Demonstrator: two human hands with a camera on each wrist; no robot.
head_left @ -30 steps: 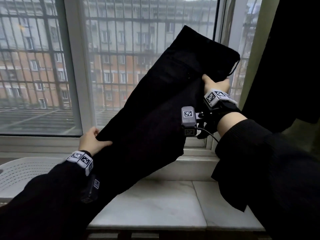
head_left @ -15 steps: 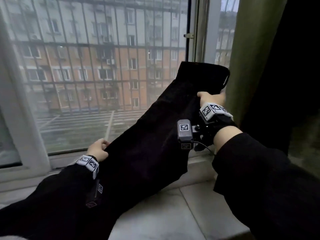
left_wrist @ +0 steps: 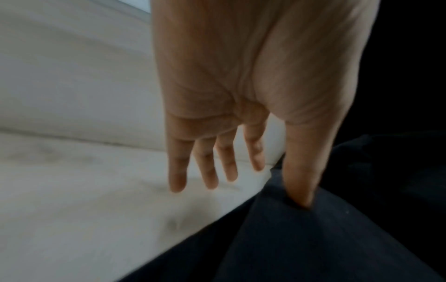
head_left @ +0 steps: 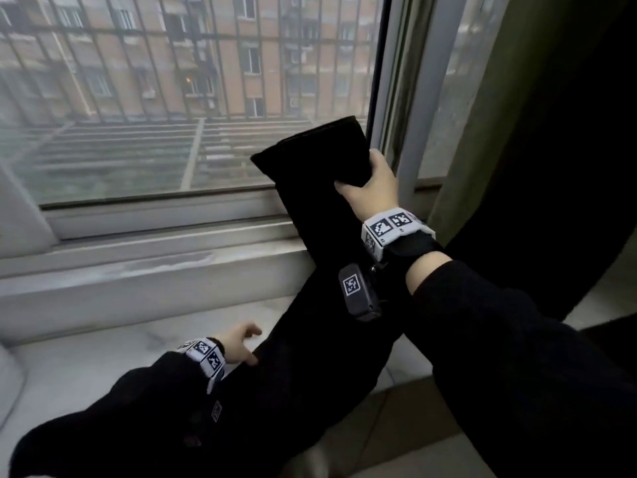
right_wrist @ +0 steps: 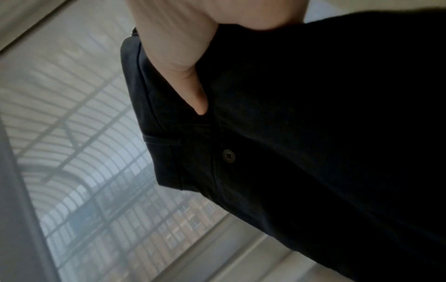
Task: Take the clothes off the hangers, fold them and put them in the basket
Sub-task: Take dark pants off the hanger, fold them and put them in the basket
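Observation:
A pair of black trousers [head_left: 327,305] stretches slantwise from the lower left up to the window. My right hand [head_left: 370,181] grips the upper end, thumb on the near face and fingers hidden behind the cloth. In the right wrist view the thumb [right_wrist: 190,76] presses into the dark trousers [right_wrist: 313,133] near a small button [right_wrist: 228,155]. My left hand [head_left: 241,346] hovers low over the marble sill beside the lower part. Its fingers [left_wrist: 205,167] are straight and spread, and only the thumb [left_wrist: 301,171] touches the trousers [left_wrist: 313,238].
The marble sill [head_left: 103,367] runs under the window frame [head_left: 155,215]. A greenish curtain [head_left: 482,115] and dark hanging cloth [head_left: 568,167] fill the right side. A pale rounded edge [head_left: 8,384] shows at the far left.
The trousers have come down toward the sill, both hands lower than before. My left hand has let go of its grip and opened, with only the thumb touching. My right hand keeps its hold.

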